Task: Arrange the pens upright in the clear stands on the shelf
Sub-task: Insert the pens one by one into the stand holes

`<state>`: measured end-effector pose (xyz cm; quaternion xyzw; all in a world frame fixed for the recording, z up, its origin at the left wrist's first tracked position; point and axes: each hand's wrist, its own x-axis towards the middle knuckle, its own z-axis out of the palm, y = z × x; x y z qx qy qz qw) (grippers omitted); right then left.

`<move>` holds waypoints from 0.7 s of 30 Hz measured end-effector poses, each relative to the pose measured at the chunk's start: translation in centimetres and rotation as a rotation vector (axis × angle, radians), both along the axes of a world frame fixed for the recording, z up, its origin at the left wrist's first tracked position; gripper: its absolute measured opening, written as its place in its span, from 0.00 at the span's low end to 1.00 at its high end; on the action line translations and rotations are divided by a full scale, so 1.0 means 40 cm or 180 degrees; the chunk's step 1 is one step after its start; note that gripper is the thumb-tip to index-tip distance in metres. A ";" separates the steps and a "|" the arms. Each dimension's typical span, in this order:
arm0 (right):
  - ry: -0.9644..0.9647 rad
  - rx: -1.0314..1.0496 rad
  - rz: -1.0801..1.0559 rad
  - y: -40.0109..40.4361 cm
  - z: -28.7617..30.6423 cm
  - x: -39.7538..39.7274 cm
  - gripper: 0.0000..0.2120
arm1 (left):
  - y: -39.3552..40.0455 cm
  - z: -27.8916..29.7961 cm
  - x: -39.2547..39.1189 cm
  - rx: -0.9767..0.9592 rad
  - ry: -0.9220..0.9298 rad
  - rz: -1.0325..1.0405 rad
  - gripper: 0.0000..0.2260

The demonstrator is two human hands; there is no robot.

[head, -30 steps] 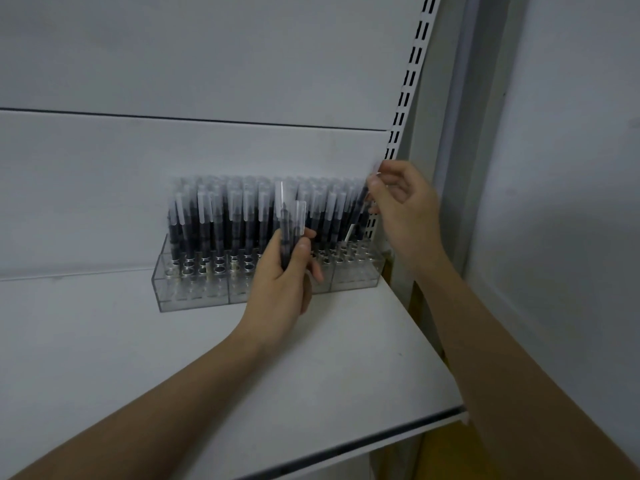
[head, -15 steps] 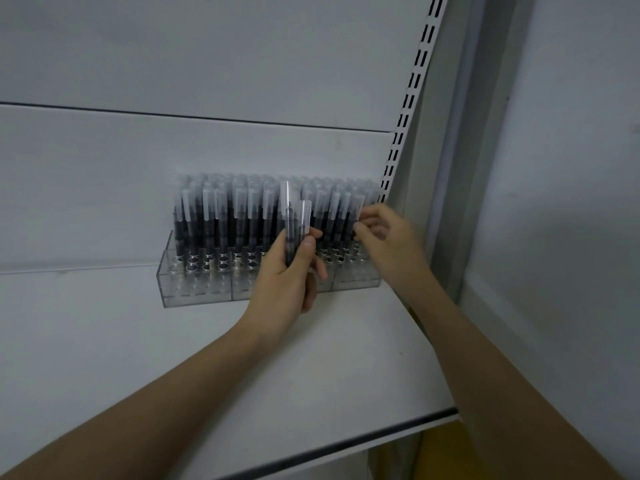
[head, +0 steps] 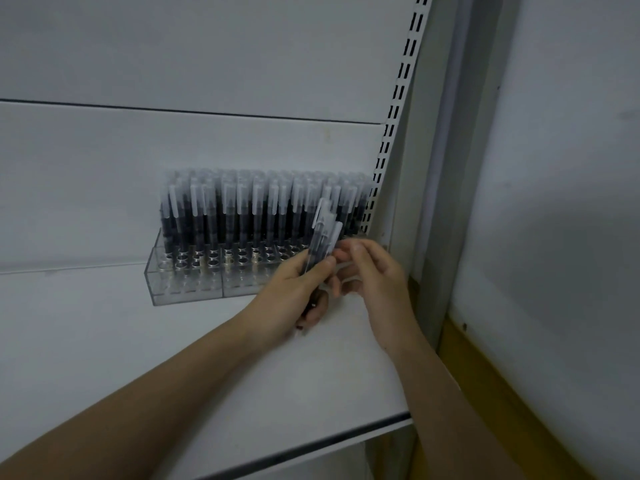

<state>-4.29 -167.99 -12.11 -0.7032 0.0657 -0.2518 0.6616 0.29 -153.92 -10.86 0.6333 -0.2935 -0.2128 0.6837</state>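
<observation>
the left hand [head: 294, 289] grips a small bunch of pens [head: 320, 244] in front of the clear stands [head: 188, 289], its fingers curled round the dark barrels, the pale caps pointing up and tilted a little to the right, the tips poking out below the palm. the right hand [head: 372, 271] is just beside it, fingers bent in towards the bunch and meeting it near the left thumb; the blur hides whether they pinch a pen, so i cannot tell its grip. the stands sit on the white shelf [head: 173, 375] against the back panel [head: 173, 150], in a line. rows of standing pens [head: 256, 209] fill their rear holes, upright and close together, while several front holes on the left show open. a slotted upright [head: 398, 98] runs up the wall just right of the stands
</observation>
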 end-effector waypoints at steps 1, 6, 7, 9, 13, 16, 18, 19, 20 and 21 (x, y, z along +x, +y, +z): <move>0.0002 0.0046 0.0045 -0.005 -0.003 -0.001 0.10 | -0.002 0.001 -0.003 0.0023 0.0058 -0.0077 0.12; 0.0020 -0.0009 0.0176 -0.006 -0.008 -0.002 0.09 | -0.006 0.004 -0.019 0.0215 0.0206 -0.0400 0.10; 0.0025 -0.0004 0.0183 -0.007 -0.006 -0.003 0.09 | -0.006 0.003 -0.019 0.0231 0.0213 -0.0395 0.10; 0.0025 0.0022 0.0180 -0.008 -0.005 -0.005 0.08 | -0.008 0.000 -0.017 0.0236 0.0228 -0.0333 0.11; -0.0032 0.0106 0.0100 -0.011 -0.004 -0.006 0.09 | -0.011 -0.010 -0.009 0.0271 0.0292 -0.0242 0.09; -0.0016 0.0130 0.0069 -0.018 -0.006 -0.005 0.09 | -0.013 -0.011 -0.010 0.0273 0.0309 -0.0222 0.11; 0.0010 0.0116 0.0073 -0.021 -0.010 -0.004 0.10 | -0.013 -0.011 -0.010 0.0287 0.0288 -0.0194 0.11; 0.0012 0.0117 0.0077 -0.022 -0.011 -0.003 0.10 | -0.013 -0.012 -0.009 0.0300 0.0260 -0.0191 0.11; 0.0014 0.0113 0.0077 -0.022 -0.012 -0.002 0.10 | -0.013 -0.011 -0.009 0.0307 0.0232 -0.0193 0.10; 0.0012 0.0107 0.0069 -0.022 -0.012 -0.001 0.10 | -0.013 -0.012 -0.008 0.0311 0.0210 -0.0195 0.10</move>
